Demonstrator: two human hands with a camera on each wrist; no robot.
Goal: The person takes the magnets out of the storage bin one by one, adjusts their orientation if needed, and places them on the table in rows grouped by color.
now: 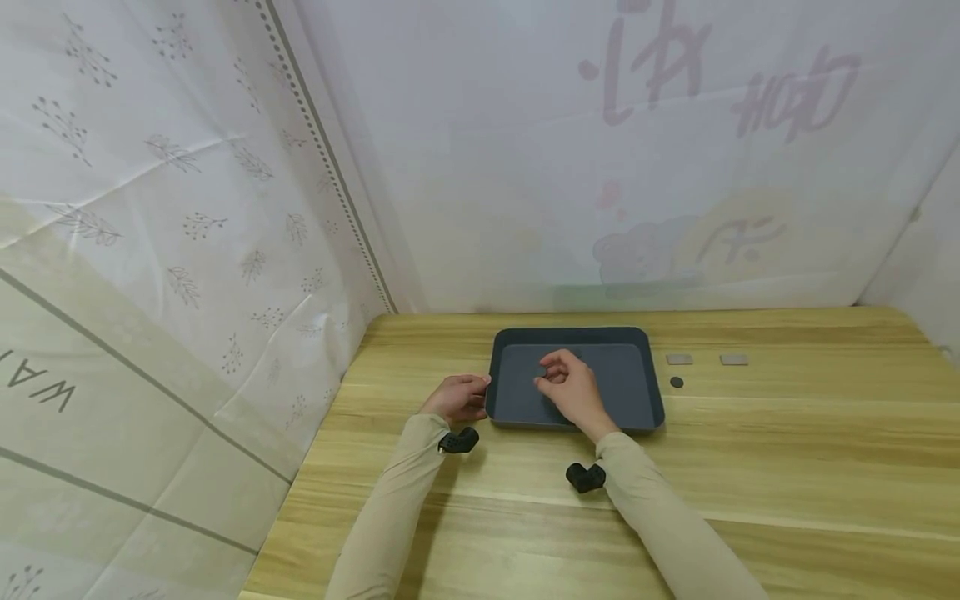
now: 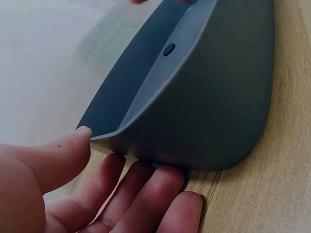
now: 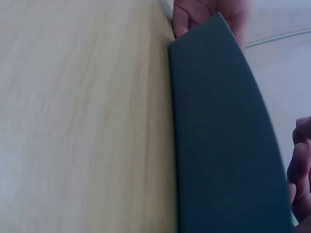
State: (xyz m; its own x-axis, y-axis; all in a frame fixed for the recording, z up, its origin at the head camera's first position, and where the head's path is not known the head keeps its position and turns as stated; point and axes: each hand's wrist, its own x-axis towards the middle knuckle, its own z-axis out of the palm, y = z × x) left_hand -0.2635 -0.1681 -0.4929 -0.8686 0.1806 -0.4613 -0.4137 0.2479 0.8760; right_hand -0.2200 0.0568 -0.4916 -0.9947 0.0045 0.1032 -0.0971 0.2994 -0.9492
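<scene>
From the head view, my left hand (image 1: 459,397) pinches the dark tray's (image 1: 645,417) left rim on the table (image 1: 787,483); my right hand (image 1: 567,387) hovers curled inside. At my left wrist, thumb on top, fingers (image 2: 146,194) beneath: hold steady, I judge. The right wrist view doesn't show that hand's grip.

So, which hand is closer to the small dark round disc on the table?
The right hand: it is over the tray, nearer the disc beyond the tray's right edge. The left hand holds the tray's left rim.
</scene>
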